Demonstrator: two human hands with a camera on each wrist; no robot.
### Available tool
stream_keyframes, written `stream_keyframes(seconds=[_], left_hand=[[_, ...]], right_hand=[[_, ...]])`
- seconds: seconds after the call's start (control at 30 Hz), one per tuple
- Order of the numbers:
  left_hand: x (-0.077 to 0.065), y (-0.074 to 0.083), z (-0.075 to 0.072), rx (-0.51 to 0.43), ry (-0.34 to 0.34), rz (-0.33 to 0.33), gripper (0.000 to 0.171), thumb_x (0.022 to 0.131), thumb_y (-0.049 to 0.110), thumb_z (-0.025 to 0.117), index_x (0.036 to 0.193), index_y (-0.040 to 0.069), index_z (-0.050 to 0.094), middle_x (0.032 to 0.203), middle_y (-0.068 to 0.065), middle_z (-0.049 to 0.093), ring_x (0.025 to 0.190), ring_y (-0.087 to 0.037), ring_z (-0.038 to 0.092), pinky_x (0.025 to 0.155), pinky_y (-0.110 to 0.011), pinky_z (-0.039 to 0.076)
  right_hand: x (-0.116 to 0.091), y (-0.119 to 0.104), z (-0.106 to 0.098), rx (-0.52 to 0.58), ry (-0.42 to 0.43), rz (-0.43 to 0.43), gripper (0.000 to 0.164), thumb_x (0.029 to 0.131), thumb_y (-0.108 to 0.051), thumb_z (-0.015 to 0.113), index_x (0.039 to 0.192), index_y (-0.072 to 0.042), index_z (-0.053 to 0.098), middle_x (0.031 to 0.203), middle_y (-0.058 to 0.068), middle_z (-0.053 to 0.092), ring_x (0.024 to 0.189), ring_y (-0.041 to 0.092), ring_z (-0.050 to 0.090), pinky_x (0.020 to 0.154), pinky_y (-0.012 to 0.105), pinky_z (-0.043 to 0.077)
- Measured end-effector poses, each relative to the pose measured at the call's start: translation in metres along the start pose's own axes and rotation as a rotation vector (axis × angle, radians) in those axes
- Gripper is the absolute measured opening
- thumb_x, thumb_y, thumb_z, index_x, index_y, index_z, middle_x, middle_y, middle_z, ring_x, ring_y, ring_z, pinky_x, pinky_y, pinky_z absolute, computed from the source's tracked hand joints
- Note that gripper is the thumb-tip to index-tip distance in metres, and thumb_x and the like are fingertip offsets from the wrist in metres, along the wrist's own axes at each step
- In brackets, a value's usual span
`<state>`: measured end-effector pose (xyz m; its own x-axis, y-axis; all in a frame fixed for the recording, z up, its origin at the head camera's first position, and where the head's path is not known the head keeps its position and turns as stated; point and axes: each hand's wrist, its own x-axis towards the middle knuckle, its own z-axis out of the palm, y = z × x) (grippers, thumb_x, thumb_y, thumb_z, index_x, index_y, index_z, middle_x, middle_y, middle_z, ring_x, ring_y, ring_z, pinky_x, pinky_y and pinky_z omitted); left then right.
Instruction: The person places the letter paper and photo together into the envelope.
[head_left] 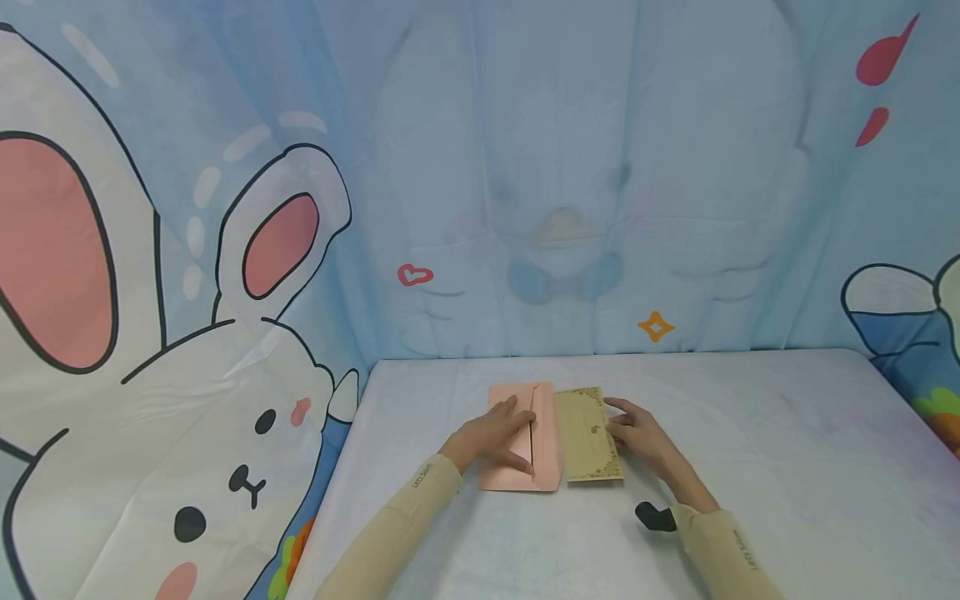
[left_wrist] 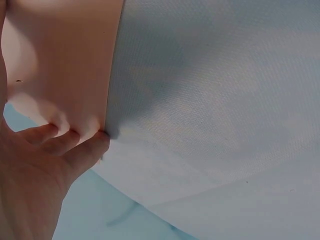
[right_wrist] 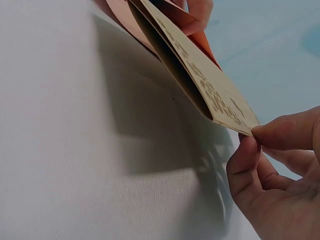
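Observation:
A pink envelope point(head_left: 545, 450) is near the table's middle, its flap side facing up. My left hand point(head_left: 491, 435) lies over it and grips it; in the left wrist view the left fingers point(left_wrist: 82, 152) bend at the edge and dent the paper. Just right of the envelope is a folded tan card point(head_left: 588, 442) with a brown ornate border. My right hand point(head_left: 641, 433) pinches the card's outer edge between thumb and fingertip. The right wrist view has the card point(right_wrist: 215, 95) tilted above its shadow, its far end close to the envelope's orange inside. Whether they touch is unclear.
A white cloth covers the table point(head_left: 750, 442). Behind it hangs a light blue curtain point(head_left: 570, 125) with cartoon prints, and a printed rabbit point(head_left: 225, 400) fills the left side. A black strap piece point(head_left: 656, 517) hangs at the right wrist.

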<state>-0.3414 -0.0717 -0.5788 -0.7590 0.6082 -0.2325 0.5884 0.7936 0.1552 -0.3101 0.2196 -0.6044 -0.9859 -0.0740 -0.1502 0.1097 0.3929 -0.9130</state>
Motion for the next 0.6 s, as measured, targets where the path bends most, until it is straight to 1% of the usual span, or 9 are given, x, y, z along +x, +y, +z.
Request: stream_keyframes(seconds=[0.1, 0.3, 0.4, 0.6], left_hand=[[-0.001, 0.000, 0.000, -0.004, 0.006, 0.000, 0.095, 0.061, 0.075, 0.059, 0.141, 0.040, 0.022, 0.155, -0.011, 0.008, 0.142, -0.028, 0.016, 0.096, -0.050, 0.040], [0.000, 0.000, 0.001, 0.003, 0.002, -0.005, 0.098, 0.061, 0.077, 0.058, 0.142, 0.038, 0.020, 0.155, -0.012, 0.007, 0.142, -0.027, 0.015, 0.102, -0.048, 0.036], [0.001, 0.000, 0.002, 0.001, -0.006, -0.018, 0.099, 0.059, 0.078, 0.058, 0.142, 0.040, 0.019, 0.155, -0.010, 0.005, 0.142, -0.026, 0.014, 0.103, -0.048, 0.035], [0.003, 0.001, 0.001, 0.007, -0.016, -0.042, 0.099, 0.059, 0.079, 0.058, 0.142, 0.042, 0.019, 0.156, -0.008, 0.005, 0.143, -0.025, 0.013, 0.104, -0.047, 0.034]], right_hand=[[0.001, -0.002, 0.003, -0.008, -0.002, -0.017, 0.055, 0.090, -0.006, 0.051, 0.142, -0.006, 0.031, 0.105, 0.019, 0.058, 0.080, 0.017, 0.057, 0.068, 0.031, 0.049], [0.003, -0.006, 0.009, -0.008, -0.012, -0.042, 0.055, 0.091, -0.007, 0.051, 0.142, -0.006, 0.031, 0.106, 0.020, 0.058, 0.079, 0.019, 0.056, 0.067, 0.033, 0.049], [0.003, -0.009, 0.013, -0.011, -0.009, -0.047, 0.055, 0.091, -0.007, 0.051, 0.142, -0.007, 0.032, 0.107, 0.020, 0.058, 0.081, 0.019, 0.057, 0.068, 0.033, 0.049], [0.006, -0.012, 0.025, -0.013, 0.019, -0.025, 0.055, 0.089, -0.005, 0.052, 0.141, -0.007, 0.034, 0.104, 0.019, 0.057, 0.080, 0.019, 0.058, 0.067, 0.033, 0.050]])
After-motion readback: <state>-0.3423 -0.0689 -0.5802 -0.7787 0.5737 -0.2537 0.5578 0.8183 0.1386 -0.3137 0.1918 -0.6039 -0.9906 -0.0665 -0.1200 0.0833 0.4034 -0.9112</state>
